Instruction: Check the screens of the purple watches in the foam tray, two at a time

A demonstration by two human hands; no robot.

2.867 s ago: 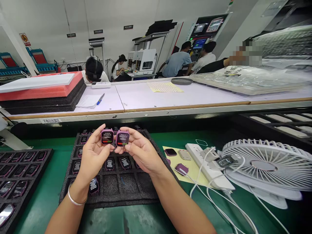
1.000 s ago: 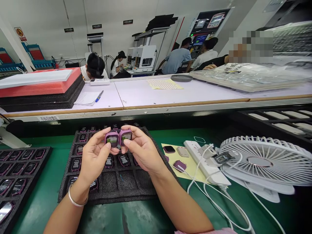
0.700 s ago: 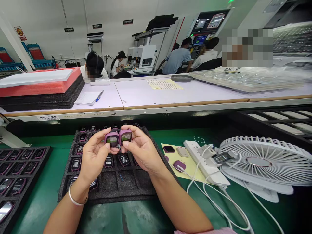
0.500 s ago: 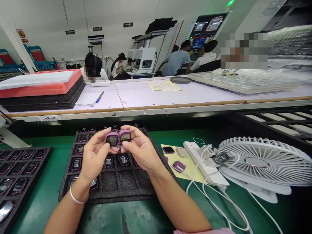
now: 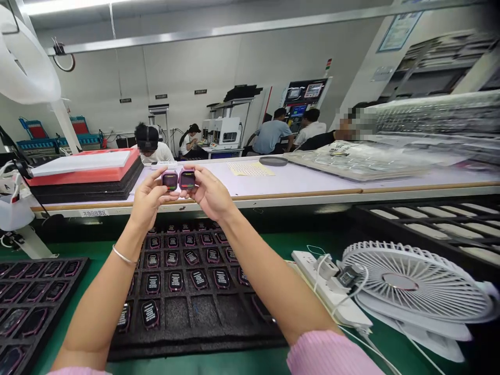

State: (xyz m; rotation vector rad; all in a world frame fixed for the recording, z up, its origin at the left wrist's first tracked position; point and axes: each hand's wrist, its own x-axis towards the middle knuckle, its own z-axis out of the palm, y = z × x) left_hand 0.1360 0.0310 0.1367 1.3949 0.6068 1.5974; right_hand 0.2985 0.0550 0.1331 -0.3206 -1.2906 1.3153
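My left hand (image 5: 147, 202) is closed by its edges on a purple-cased smartwatch (image 5: 169, 180). Between the thumb and fingers of my right hand (image 5: 212, 191), a second purple smartwatch (image 5: 187, 179) is held beside the first. Both dark screens face me and show small coloured marks. The two watches are raised, seen against the front of the white shelf. Below them lies a black foam tray (image 5: 195, 344) with rows of watch units (image 5: 150, 313) showing white text; several front pockets hold nothing. My right forearm hides part of the tray's right side.
Another black foam tray (image 5: 58, 307) of watches lies at left. To the right are a white power strip (image 5: 339, 297) with cables and a white fan (image 5: 402, 281). A stack of foam sheets (image 5: 86, 179) stands on the white shelf (image 5: 219, 182). Several people sit beyond.
Both hands have risen with the watches, from over the tray to the shelf's height. The watch screens look darker, with different coloured marks. The camera view has tilted upward.
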